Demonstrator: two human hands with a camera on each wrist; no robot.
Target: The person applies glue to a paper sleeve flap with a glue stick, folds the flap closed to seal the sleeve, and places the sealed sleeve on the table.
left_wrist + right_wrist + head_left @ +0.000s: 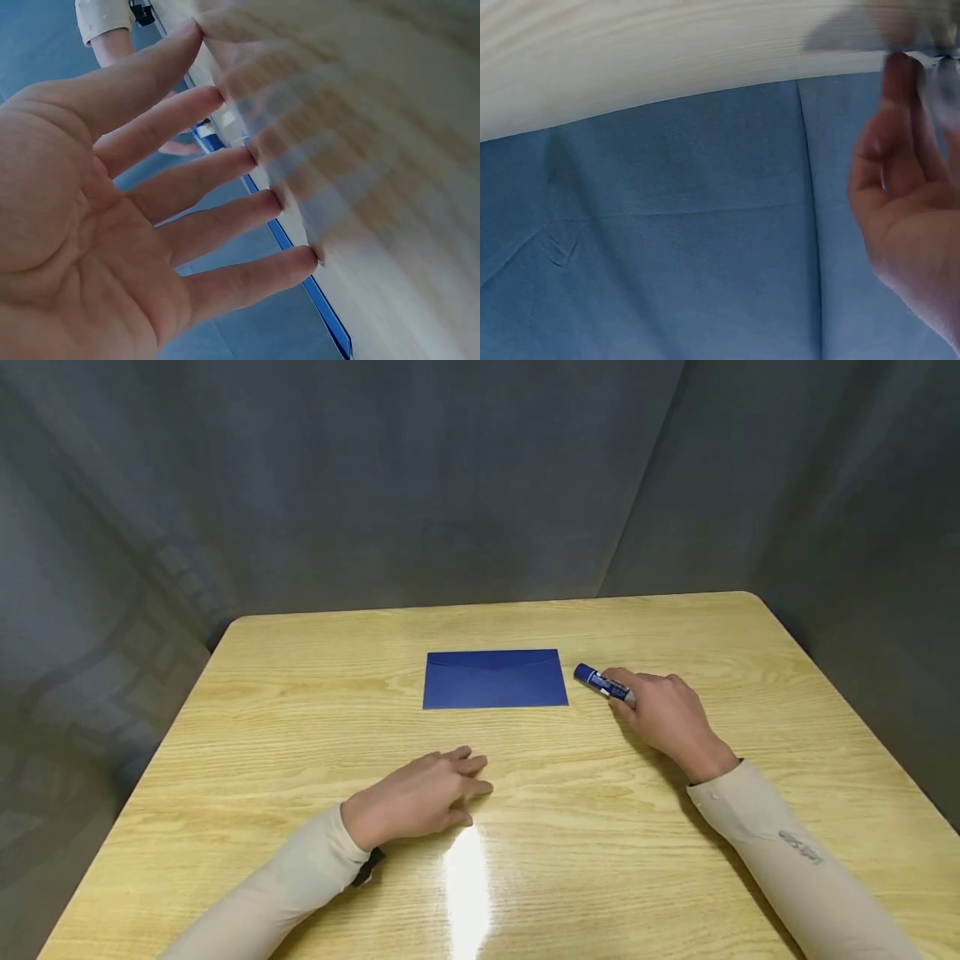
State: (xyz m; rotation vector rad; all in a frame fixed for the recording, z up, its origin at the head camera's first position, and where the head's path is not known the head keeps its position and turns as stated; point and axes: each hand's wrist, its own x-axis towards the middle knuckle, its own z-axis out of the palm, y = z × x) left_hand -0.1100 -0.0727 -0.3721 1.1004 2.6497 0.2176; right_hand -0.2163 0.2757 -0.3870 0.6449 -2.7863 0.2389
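Observation:
A blue envelope (495, 687) lies flap side up on the wooden table (315, 727), its flap folded down. To its right, my right hand (670, 714) pinches a blue glue stick (600, 682) by its grey end, with the blue cap pointing toward the envelope. In the right wrist view that hand (911, 199) is partly cut off, and what it holds is blurred at the edge. Nearer the front, my left hand (420, 795) holds nothing. The left wrist view shows its fingers (217, 176) spread and straight, with the tips at the tabletop.
Grey-blue curtains (450, 485) hang behind the table and along both sides. The table's far edge runs a short way beyond the envelope. A bright light reflection (467, 893) shows on the tabletop near the front.

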